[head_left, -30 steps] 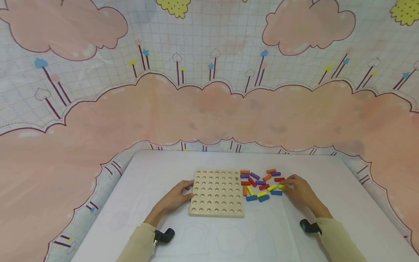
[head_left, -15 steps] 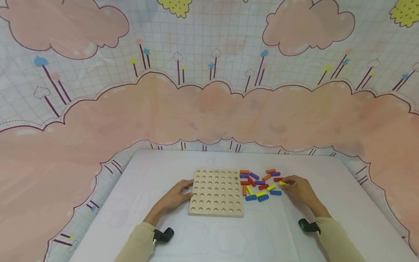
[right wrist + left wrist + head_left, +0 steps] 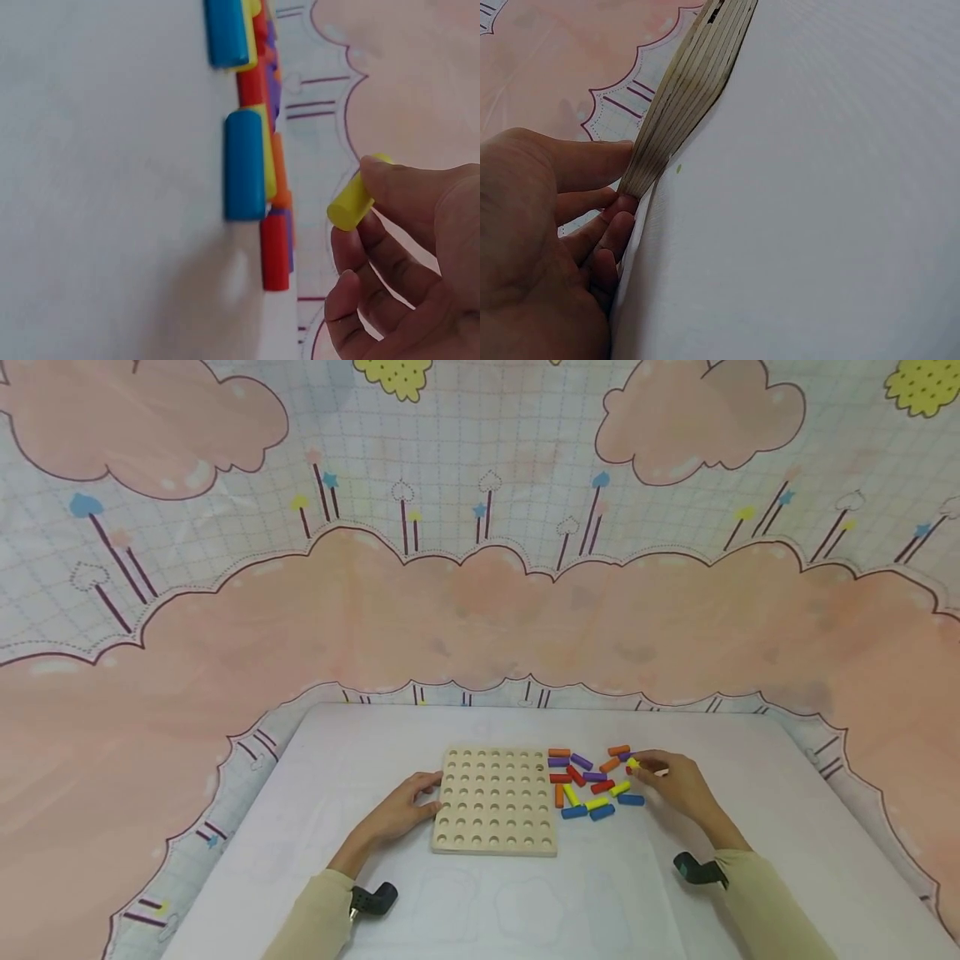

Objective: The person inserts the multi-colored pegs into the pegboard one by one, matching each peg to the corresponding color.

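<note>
My right hand (image 3: 678, 783) pinches a yellow peg (image 3: 352, 201) between thumb and fingers. It is raised over the right end of the loose pegs. In the right wrist view the peg tilts, one end face showing, and a red peg (image 3: 275, 251) lies beneath on the table. A square wooden board (image 3: 495, 802) with rows of round holes lies flat left of the pegs. At its left side, my left hand (image 3: 397, 812) rests with thumb and fingertips touching the edge. The left wrist view shows the board's layered side (image 3: 686, 94) against these fingers.
Several loose pegs lie right of the board: blue (image 3: 602, 812), orange (image 3: 559, 752), purple (image 3: 582, 762), red (image 3: 560, 778) and yellow (image 3: 597, 804). All rest on a white table (image 3: 375, 735). A cloud-patterned cloth (image 3: 480, 627) hangs behind it.
My right hand has lifted the yellow peg off the table and moved it a little left and away from me. The left hand stays at the board's edge.
</note>
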Demonstrator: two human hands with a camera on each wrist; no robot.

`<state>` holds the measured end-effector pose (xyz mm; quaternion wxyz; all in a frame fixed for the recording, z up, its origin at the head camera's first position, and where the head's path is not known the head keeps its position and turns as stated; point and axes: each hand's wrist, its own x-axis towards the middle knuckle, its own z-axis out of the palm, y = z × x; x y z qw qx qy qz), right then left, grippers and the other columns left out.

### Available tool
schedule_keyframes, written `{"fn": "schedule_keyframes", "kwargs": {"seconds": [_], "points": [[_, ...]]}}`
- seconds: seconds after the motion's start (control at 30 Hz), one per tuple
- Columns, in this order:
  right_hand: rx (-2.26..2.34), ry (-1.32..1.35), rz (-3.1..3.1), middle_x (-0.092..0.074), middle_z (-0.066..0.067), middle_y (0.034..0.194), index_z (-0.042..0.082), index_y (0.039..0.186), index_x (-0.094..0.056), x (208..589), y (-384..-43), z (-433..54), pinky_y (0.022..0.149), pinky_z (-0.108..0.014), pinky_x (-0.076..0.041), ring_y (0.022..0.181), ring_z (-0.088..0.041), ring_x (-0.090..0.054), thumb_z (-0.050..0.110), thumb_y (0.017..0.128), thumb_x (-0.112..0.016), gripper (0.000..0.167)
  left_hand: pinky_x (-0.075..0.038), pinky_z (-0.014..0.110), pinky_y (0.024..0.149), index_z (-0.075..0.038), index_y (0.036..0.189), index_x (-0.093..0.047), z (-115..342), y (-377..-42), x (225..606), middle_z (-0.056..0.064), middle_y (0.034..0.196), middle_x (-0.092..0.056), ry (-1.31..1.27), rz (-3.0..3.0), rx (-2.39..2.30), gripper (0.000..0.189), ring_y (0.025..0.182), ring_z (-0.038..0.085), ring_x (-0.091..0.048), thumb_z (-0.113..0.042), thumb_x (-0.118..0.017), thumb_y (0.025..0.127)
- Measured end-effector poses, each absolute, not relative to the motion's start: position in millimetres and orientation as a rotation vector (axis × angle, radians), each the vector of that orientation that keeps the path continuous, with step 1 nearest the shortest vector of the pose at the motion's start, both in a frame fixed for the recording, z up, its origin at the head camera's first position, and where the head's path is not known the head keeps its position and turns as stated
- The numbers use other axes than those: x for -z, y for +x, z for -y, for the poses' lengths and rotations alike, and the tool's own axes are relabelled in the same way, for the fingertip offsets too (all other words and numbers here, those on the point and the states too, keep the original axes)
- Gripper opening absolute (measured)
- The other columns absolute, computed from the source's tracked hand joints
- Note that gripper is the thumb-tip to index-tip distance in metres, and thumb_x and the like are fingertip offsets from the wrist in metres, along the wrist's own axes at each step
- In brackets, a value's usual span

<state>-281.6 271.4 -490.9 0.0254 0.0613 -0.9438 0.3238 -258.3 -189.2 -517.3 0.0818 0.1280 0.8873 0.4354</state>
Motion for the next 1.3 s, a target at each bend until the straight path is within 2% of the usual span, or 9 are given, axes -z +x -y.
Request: {"fn": "schedule_keyframes", "kwargs": {"seconds": [0.17, 0.23, 0.5, 0.93, 1.3], "points": [[-1.039, 0.246, 2.835, -0.068, -0.016, 0.115, 0.006, 0.125, -0.064, 486, -284, -259, 0.075, -0.04, -0.058, 0.102, -0.03, -0.06, 0.025, 0.095, -0.065, 0.036, -0.034, 0.056, 0.112, -0.004, 0.144, -0.047, 189, -258, 517, 0.006, 0.136, -0.054, 0.388, -2.658, -1.294, 0.054, 0.122, 0.025, -0.049, -0.014, -0.064, 0.094], [-1.076, 0.277, 2.804, -0.068, -0.015, 0.114, 0.006, 0.124, -0.064, 483, -285, -253, 0.074, -0.039, -0.058, 0.101, -0.03, -0.061, 0.022, 0.096, -0.064, 0.032, -0.034, 0.056, 0.112, -0.004, 0.144, -0.047, 188, -258, 517, 0.007, 0.136, -0.054, 0.389, -2.663, -1.292, 0.054, 0.122, 0.025, -0.049, -0.014, -0.064, 0.094], [-1.232, 0.259, 2.777, -0.069, -0.014, 0.115, 0.008, 0.125, -0.064, 472, -292, -230, 0.09, -0.04, -0.057, 0.104, -0.03, -0.064, 0.024, 0.097, -0.063, 0.033, -0.032, 0.056, 0.114, -0.004, 0.144, -0.047, 187, -259, 518, 0.006, 0.137, -0.054, 0.377, -2.661, -1.307, 0.054, 0.123, 0.024, -0.049, -0.013, -0.064, 0.094], [-1.466, 0.259, 2.684, -0.069, -0.012, 0.117, 0.012, 0.123, -0.065, 462, -302, -180, 0.093, -0.044, -0.056, 0.11, -0.03, -0.063, 0.024, 0.094, -0.067, 0.032, -0.032, 0.056, 0.114, -0.004, 0.145, -0.046, 191, -256, 517, 0.007, 0.139, -0.052, 0.373, -2.657, -1.321, 0.054, 0.126, 0.026, -0.047, -0.013, -0.063, 0.094], [-1.619, 0.213, 2.637, -0.068, -0.008, 0.118, 0.014, 0.122, -0.066, 470, -305, -150, 0.1, -0.044, -0.052, 0.114, -0.027, -0.062, 0.024, 0.093, -0.068, 0.03, -0.032, 0.057, 0.113, -0.005, 0.145, -0.047, 188, -254, 520, 0.007, 0.141, -0.051, 0.385, -2.646, -1.337, 0.054, 0.129, 0.028, -0.046, -0.015, -0.064, 0.094]]}}
